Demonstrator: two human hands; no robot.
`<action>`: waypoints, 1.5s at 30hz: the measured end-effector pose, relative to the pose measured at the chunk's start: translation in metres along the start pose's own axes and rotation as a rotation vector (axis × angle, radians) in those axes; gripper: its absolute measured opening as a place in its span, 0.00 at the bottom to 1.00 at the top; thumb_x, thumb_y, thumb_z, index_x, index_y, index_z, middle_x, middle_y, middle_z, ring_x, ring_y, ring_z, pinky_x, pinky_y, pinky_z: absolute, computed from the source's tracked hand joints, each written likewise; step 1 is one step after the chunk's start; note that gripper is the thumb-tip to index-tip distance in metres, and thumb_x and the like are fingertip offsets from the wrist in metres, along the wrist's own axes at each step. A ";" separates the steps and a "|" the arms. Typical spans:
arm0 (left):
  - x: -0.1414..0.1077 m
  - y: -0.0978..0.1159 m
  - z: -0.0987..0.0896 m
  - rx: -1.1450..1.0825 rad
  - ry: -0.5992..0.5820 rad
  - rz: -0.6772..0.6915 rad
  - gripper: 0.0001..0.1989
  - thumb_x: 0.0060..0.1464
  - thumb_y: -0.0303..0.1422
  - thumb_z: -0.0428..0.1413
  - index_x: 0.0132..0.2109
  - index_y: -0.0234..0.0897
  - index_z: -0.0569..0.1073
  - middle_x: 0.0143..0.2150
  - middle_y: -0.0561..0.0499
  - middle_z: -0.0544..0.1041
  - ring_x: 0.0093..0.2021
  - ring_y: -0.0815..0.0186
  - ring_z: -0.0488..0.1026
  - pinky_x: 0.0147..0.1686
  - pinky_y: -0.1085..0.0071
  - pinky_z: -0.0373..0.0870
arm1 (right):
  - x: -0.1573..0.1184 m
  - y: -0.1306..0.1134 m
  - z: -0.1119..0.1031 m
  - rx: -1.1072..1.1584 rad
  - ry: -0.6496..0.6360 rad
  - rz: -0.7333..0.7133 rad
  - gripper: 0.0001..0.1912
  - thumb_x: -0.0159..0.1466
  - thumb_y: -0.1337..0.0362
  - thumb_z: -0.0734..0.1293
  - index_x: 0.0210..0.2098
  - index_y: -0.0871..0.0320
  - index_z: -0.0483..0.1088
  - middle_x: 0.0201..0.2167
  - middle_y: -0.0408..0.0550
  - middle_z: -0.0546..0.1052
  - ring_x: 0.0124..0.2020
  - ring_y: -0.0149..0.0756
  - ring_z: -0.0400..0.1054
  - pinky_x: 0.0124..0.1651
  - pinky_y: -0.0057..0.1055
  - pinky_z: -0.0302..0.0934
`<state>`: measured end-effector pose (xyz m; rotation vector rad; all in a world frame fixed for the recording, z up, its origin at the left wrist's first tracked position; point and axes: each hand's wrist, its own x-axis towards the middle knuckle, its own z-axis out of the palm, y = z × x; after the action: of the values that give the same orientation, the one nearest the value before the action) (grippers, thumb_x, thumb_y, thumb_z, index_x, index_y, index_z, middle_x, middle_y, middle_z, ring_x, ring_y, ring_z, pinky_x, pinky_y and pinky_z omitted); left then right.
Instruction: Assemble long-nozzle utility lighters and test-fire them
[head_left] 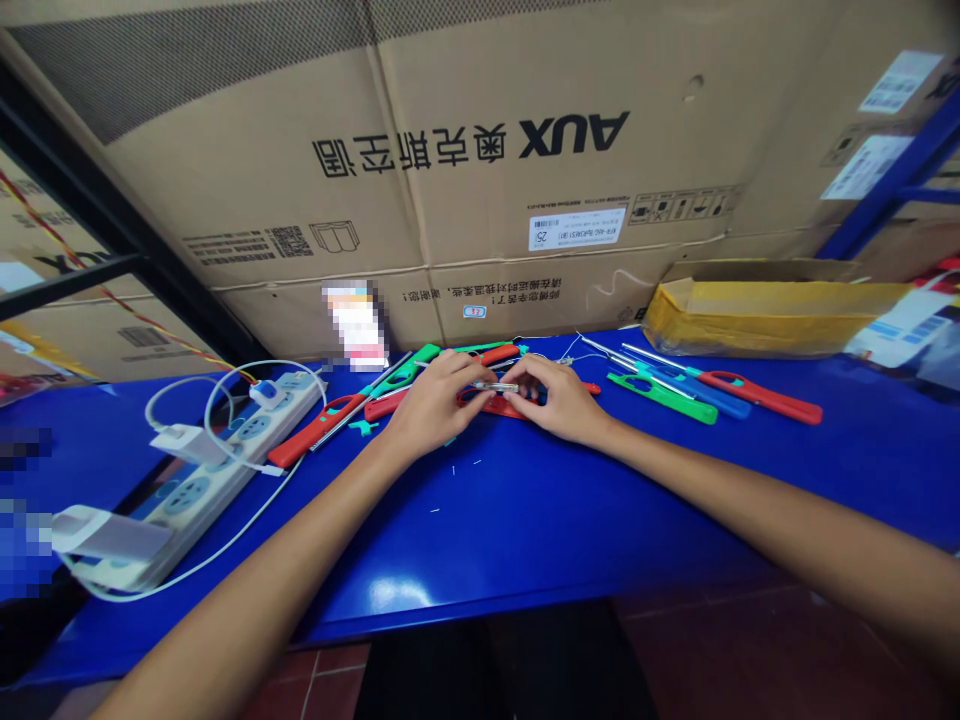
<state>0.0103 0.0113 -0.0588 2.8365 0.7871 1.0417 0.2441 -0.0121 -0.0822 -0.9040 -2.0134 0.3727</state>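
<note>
A small, pale, slender part is held level between my two hands, above the blue table. My left hand pinches its left end, and my right hand has fingers closed round its right end. Just beneath lies a red lighter body, partly covered by my fingers. Left of my left hand are a red lighter, a green lighter and a small teal piece. Right of my right hand, a green lighter, a blue one and a red one lie with metal tubes pointing up-left.
At the left a white power strip carries plugged-in chargers and looping white cables. A blurred phone leans against a large cardboard box. An open yellow-taped carton stands at the back right. Tiny white bits lie near the table's middle.
</note>
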 end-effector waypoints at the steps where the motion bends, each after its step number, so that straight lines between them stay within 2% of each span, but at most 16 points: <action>1: 0.000 -0.001 0.000 0.003 -0.008 0.002 0.04 0.70 0.33 0.58 0.47 0.40 0.78 0.45 0.47 0.81 0.45 0.58 0.75 0.47 0.60 0.70 | 0.000 0.001 0.000 0.002 0.005 -0.010 0.03 0.70 0.63 0.70 0.42 0.54 0.74 0.34 0.43 0.76 0.31 0.35 0.70 0.37 0.34 0.64; 7: 0.002 0.002 -0.003 -0.008 -0.030 0.053 0.04 0.70 0.32 0.58 0.46 0.39 0.78 0.45 0.48 0.82 0.45 0.58 0.74 0.49 0.60 0.69 | -0.001 0.005 0.003 0.008 0.073 -0.125 0.04 0.69 0.64 0.73 0.41 0.54 0.74 0.35 0.43 0.78 0.31 0.34 0.72 0.36 0.35 0.67; 14: 0.002 0.009 -0.002 -0.059 -0.008 0.066 0.04 0.68 0.31 0.58 0.45 0.38 0.78 0.43 0.47 0.83 0.43 0.58 0.73 0.46 0.60 0.70 | -0.004 0.007 0.004 0.039 0.082 -0.304 0.03 0.72 0.64 0.73 0.44 0.53 0.76 0.40 0.47 0.80 0.41 0.39 0.76 0.45 0.40 0.71; 19: 0.002 0.009 -0.003 -0.055 0.012 0.093 0.04 0.68 0.30 0.58 0.43 0.38 0.78 0.43 0.48 0.84 0.42 0.59 0.73 0.46 0.60 0.70 | -0.003 0.008 0.004 0.032 0.091 -0.317 0.04 0.72 0.63 0.73 0.45 0.53 0.75 0.39 0.47 0.80 0.39 0.39 0.74 0.43 0.40 0.71; 24: 0.003 0.012 -0.004 -0.067 0.006 0.047 0.04 0.67 0.31 0.57 0.44 0.38 0.77 0.43 0.48 0.82 0.43 0.58 0.72 0.48 0.59 0.70 | -0.001 0.001 0.003 0.005 0.067 -0.283 0.04 0.72 0.63 0.72 0.46 0.53 0.74 0.41 0.47 0.79 0.41 0.40 0.74 0.46 0.40 0.71; 27: 0.003 0.014 -0.004 -0.076 0.010 0.023 0.04 0.66 0.32 0.57 0.43 0.38 0.76 0.44 0.47 0.81 0.45 0.58 0.72 0.50 0.58 0.70 | -0.002 -0.002 0.003 -0.010 0.052 -0.238 0.04 0.72 0.62 0.72 0.45 0.53 0.74 0.40 0.47 0.78 0.39 0.39 0.74 0.44 0.40 0.72; 33: 0.003 0.013 -0.006 -0.116 -0.033 -0.019 0.05 0.67 0.30 0.56 0.45 0.38 0.77 0.44 0.48 0.81 0.45 0.57 0.72 0.49 0.58 0.70 | -0.002 -0.002 0.002 -0.035 0.080 -0.224 0.16 0.73 0.62 0.71 0.58 0.51 0.72 0.42 0.46 0.81 0.37 0.39 0.76 0.43 0.40 0.74; 41: 0.003 0.008 -0.003 -0.128 -0.038 -0.020 0.07 0.67 0.27 0.55 0.48 0.39 0.77 0.45 0.46 0.81 0.47 0.56 0.74 0.49 0.57 0.70 | 0.001 -0.003 0.000 0.004 0.106 -0.244 0.14 0.70 0.64 0.73 0.55 0.52 0.75 0.41 0.45 0.82 0.36 0.37 0.76 0.43 0.38 0.75; 45: 0.003 0.008 -0.003 -0.135 -0.045 0.016 0.10 0.67 0.24 0.52 0.48 0.39 0.77 0.46 0.46 0.81 0.47 0.56 0.74 0.50 0.57 0.70 | 0.001 -0.006 0.000 0.009 0.119 -0.279 0.10 0.71 0.66 0.72 0.52 0.53 0.76 0.40 0.46 0.81 0.37 0.37 0.76 0.44 0.38 0.73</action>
<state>0.0141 0.0057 -0.0534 2.7464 0.6649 0.9884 0.2413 -0.0159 -0.0784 -0.6136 -1.9906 0.1679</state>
